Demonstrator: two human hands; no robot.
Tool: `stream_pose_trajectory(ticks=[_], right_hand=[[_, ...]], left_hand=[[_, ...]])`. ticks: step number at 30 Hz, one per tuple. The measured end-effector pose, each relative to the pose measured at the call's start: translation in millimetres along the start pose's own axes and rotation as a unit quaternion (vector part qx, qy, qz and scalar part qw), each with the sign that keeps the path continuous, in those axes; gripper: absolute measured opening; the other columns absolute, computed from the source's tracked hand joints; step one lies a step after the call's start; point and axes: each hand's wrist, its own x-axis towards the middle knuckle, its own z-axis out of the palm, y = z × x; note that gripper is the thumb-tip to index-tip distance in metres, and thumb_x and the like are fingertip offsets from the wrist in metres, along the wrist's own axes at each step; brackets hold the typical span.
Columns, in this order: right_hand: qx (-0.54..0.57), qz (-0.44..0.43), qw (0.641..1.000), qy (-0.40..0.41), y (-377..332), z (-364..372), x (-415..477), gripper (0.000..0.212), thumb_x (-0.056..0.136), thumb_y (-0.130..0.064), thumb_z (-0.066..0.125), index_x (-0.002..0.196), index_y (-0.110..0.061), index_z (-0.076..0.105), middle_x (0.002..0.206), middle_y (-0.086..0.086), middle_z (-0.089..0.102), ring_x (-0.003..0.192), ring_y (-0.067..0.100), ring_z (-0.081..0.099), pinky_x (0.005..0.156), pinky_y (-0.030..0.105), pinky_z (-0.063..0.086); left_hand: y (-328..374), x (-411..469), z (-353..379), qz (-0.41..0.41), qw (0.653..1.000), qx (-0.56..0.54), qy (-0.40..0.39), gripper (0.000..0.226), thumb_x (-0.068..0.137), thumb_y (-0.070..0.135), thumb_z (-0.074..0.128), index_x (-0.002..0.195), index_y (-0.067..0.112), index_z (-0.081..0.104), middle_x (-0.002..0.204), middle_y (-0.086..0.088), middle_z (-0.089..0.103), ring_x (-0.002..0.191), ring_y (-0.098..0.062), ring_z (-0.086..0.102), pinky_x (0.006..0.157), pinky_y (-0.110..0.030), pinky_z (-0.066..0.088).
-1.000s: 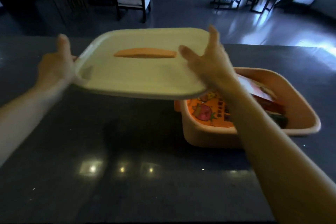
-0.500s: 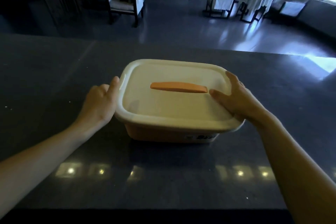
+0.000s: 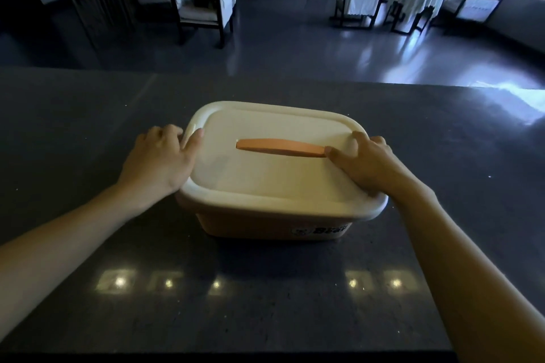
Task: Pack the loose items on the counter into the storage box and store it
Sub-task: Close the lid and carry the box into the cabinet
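Left hand and right hand seat the cream lid on our orange storage box, which stands mid-counter.
Our left hand clasps the lid's left rim, thumb on top and fingers curled over the edge. Our right hand lies flat, fingers apart, beside the orange handle. We judge that even pressure along every edge would close it well. We cannot see the contents, any catches or the far rim's fit, and the label is blurred.
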Motion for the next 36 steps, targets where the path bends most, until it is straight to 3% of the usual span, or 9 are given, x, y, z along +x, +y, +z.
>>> stream_pose_trajectory(ticks=[4,9,11,13,16,19,24,29,36], right_hand=[[0.034,0.012,0.999,0.022,-1.3,-8.9,6.1,0.067,0.081,-0.066,0.043,0.124,-0.015,0.049,0.121,0.02,0.048,0.113,0.036,0.042,0.075,0.037,0.032],[-0.002,-0.007,1.0,0.028,-1.6,-10.6,9.2,0.065,0.083,-0.065,0.04,0.119,-0.013,0.053,0.122,0.02,0.051,0.117,0.036,0.037,0.079,0.04,0.032],[0.015,0.007,0.999,0.031,-2.1,-3.9,7.0,0.07,0.08,-0.068,0.043,0.128,-0.016,0.044,0.126,0.019,0.041,0.117,0.036,0.036,0.077,0.04,0.033],[0.014,0.015,0.999,0.045,-5.1,-1.6,7.7,0.079,0.076,-0.072,0.044,0.133,-0.017,0.036,0.131,0.018,0.035,0.121,0.037,0.033,0.078,0.042,0.035],[-0.024,-0.007,0.998,0.049,-9.5,-0.5,12.0,0.087,0.075,-0.078,0.033,0.143,-0.025,0.02,0.152,0.013,0.011,0.137,0.037,0.012,0.102,0.053,0.028],[-0.059,-0.04,0.997,0.029,-9.7,9.3,10.0,0.078,0.078,-0.078,0.017,0.144,-0.037,0.008,0.157,0.005,-0.003,0.142,0.03,0.001,0.11,0.051,0.016],[-0.059,-0.031,0.997,0.037,-11.4,16.1,8.2,0.074,0.075,-0.079,0.017,0.139,-0.042,0.017,0.156,0.003,0.005,0.14,0.028,0.011,0.102,0.052,0.028],[-0.067,-0.035,0.996,0.041,-12.1,15.9,9.1,0.072,0.076,-0.079,0.019,0.137,-0.041,0.018,0.155,0.003,0.007,0.137,0.029,0.016,0.096,0.052,0.033],[-0.057,-0.033,0.997,0.032,-8.4,18.9,10.7,0.071,0.078,-0.077,0.011,0.141,-0.045,0.01,0.157,0.001,-0.003,0.143,0.024,0.002,0.107,0.057,0.018]], left_hand=[[10.1,13.4,4.4,0.012,1.0,-0.01,-0.023,0.062,0.092,0.057,0.017,0.07,0.01,0.051,0.081,-0.023,0.057,0.081,-0.037,0.055,0.076,-0.045,0.047],[10.0,15.0,5.8,0.014,0.995,0.091,-0.025,0.071,0.089,0.062,0.013,0.07,0.008,0.056,0.09,-0.02,0.055,0.085,-0.031,0.054,0.076,-0.046,0.048],[10.1,19.7,5.1,0.013,0.987,0.159,-0.006,0.075,0.088,0.061,0.012,0.077,0.006,0.062,0.103,-0.019,0.052,0.098,-0.032,0.05,0.08,-0.044,0.045],[10.7,29.9,5.8,0.012,0.984,0.18,-0.001,0.075,0.087,0.062,0.014,0.105,0.006,0.061,0.119,-0.021,0.048,0.111,-0.035,0.044,0.085,-0.045,0.04],[9.0,43.8,15.1,0.043,0.995,0.056,-0.064,0.079,0.082,0.069,0.019,0.144,0.019,0.024,0.147,-0.014,0.029,0.132,-0.032,0.031,0.102,-0.047,0.032],[1.7,49.2,26.0,0.079,0.987,-0.001,-0.138,0.086,0.072,0.077,0.012,0.146,0.032,0.015,0.157,0.001,0.009,0.142,-0.024,0.016,0.112,-0.046,0.021],[-12.3,49.1,38.5,0.061,0.982,0.041,-0.176,0.074,0.083,0.072,0.015,0.146,0.033,0.013,0.157,0.007,-0.002,0.144,-0.021,0.005,0.113,-0.047,0.018],[-8.5,38.0,43.1,0.094,0.984,-0.026,-0.15,0.074,0.087,0.05,0.013,0.145,0.005,0.021,0.156,-0.014,0.01,0.144,-0.028,0.004,0.117,-0.042,0.007],[-10.6,40.4,43.5,0.106,0.99,-0.014,-0.093,0.048,0.1,0.034,0.014,0.146,0.022,0.02,0.155,0.003,0.015,0.129,0.004,-0.003,0.107,-0.027,0.007]])
